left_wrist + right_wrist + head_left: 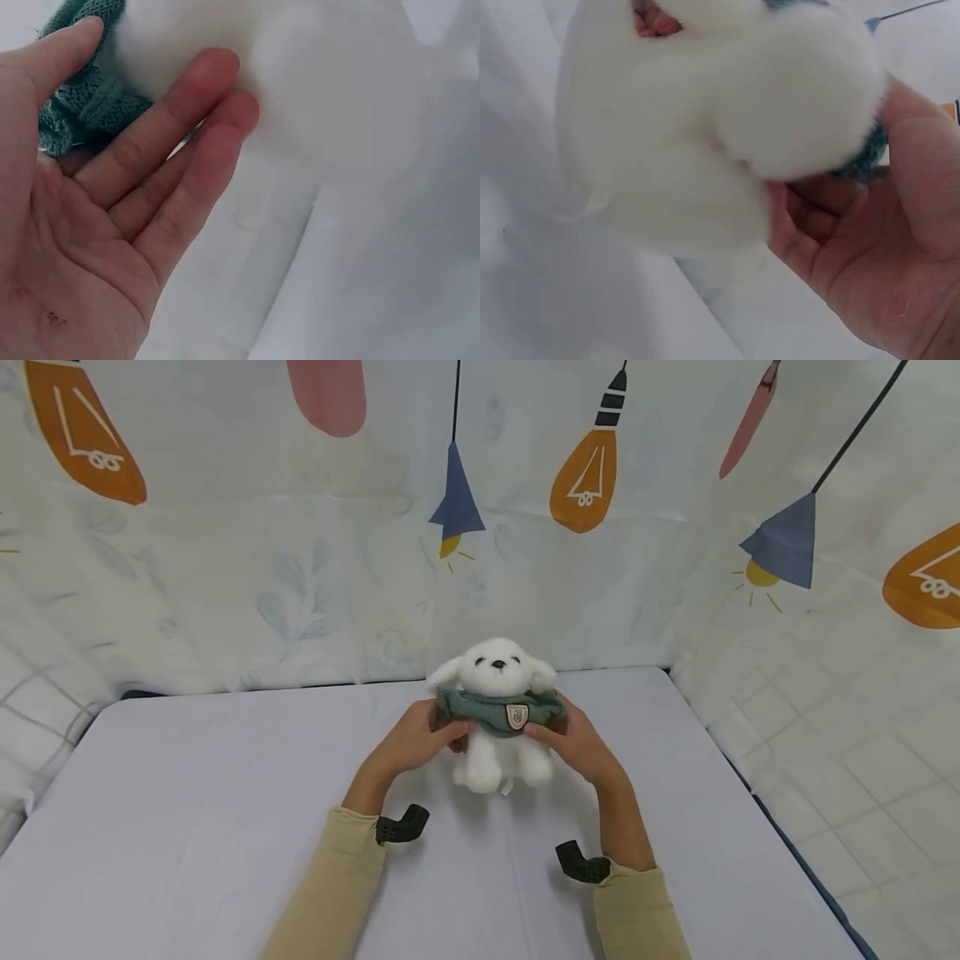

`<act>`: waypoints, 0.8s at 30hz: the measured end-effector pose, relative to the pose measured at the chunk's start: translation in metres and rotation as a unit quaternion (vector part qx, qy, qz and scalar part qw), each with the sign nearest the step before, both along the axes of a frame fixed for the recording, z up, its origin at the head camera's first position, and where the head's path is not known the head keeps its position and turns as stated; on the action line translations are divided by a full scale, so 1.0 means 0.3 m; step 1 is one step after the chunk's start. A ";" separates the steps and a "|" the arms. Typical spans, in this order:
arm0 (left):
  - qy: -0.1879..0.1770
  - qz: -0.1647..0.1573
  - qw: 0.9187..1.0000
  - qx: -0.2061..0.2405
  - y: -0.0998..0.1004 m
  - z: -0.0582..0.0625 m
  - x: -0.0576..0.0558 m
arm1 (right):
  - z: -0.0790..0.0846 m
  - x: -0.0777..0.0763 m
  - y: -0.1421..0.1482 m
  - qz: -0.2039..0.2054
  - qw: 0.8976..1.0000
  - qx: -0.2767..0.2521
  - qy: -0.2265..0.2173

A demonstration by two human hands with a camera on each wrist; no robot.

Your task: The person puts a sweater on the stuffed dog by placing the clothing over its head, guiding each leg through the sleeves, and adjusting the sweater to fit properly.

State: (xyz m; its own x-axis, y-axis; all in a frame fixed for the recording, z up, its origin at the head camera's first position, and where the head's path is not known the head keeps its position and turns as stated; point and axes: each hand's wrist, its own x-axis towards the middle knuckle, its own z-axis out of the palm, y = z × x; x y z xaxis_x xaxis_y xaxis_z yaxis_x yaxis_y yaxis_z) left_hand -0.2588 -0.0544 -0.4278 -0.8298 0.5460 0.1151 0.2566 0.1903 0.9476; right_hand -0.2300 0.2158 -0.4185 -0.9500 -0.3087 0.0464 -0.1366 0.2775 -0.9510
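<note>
A white plush dog (pixel 487 764) with floppy ears sits upright on the table, facing the head camera. Across its neck and chest lies a green knitted scarf (pixel 487 710) bearing a shield-shaped badge (pixel 517 717). My left hand (pixel 408 735) grips the scarf at its left end, thumb in front; in the left wrist view the other fingers (pixel 199 146) reach towards the white fur. At the opposite end my right hand (pixel 581 739) pinches the scarf beside the badge, its thumb in front. Fur hides much of the right fingertips in the right wrist view.
The table is covered by a white cloth (pixel 225 810). Behind it hangs a pale curtain (pixel 360 568) printed with lamps and bulbs, which continues along both sides. A black strap mount (pixel 402 824) is on the left wrist and another black mount (pixel 583 863) on the right.
</note>
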 end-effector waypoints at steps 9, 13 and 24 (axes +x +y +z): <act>0.022 -0.013 0.997 -0.066 0.004 -0.007 -0.002 | 0.010 -0.009 -0.019 -0.155 0.987 0.007 -0.046; 0.035 -0.006 0.994 -0.101 0.006 -0.007 -0.001 | 0.002 -0.015 -0.029 -0.121 0.991 0.041 -0.026; 0.059 0.032 0.990 -0.125 -0.008 -0.004 0.000 | 0.033 0.024 -0.093 -0.059 0.978 0.084 0.183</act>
